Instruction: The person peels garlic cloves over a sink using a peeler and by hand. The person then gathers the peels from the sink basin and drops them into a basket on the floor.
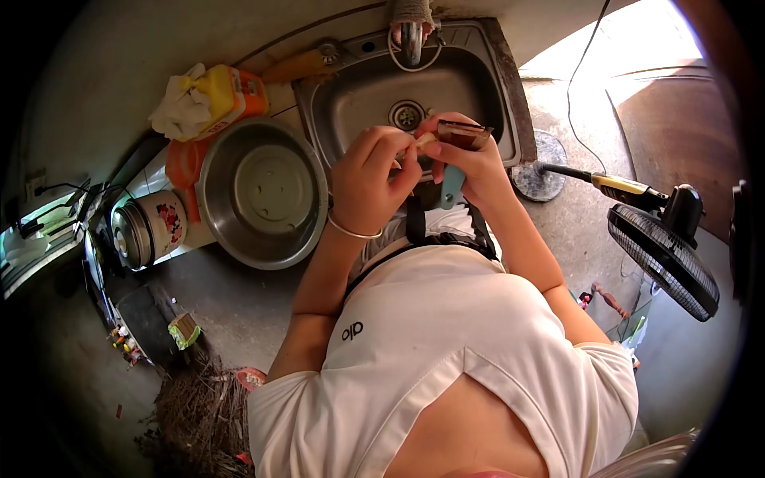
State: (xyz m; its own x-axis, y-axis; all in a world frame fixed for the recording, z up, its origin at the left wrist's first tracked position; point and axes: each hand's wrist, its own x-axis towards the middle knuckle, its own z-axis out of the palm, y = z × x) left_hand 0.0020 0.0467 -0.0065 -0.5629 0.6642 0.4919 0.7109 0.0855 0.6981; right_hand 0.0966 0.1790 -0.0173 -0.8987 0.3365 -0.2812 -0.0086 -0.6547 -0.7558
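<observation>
Both of my hands meet over the near edge of the steel sink (351,103). My left hand (368,179), with a bracelet at the wrist, is closed in a pinch at a small pale piece (426,140) that looks like a garlic clove. My right hand (476,169) is closed around a knife (451,187) with a light blue handle pointing down toward me. Its wide, dark, shiny blade shows above the fingers. The right thumb and forefinger also touch the pale piece, whose far side the fingers partly hide.
Left of the sink stands a big metal basin (215,195) with some water in it. Behind it are a yellow and orange jug (239,95) and an orange-red scoop (182,163). A faucet (411,44) overhangs the sink. To the right stands a black fan (665,259).
</observation>
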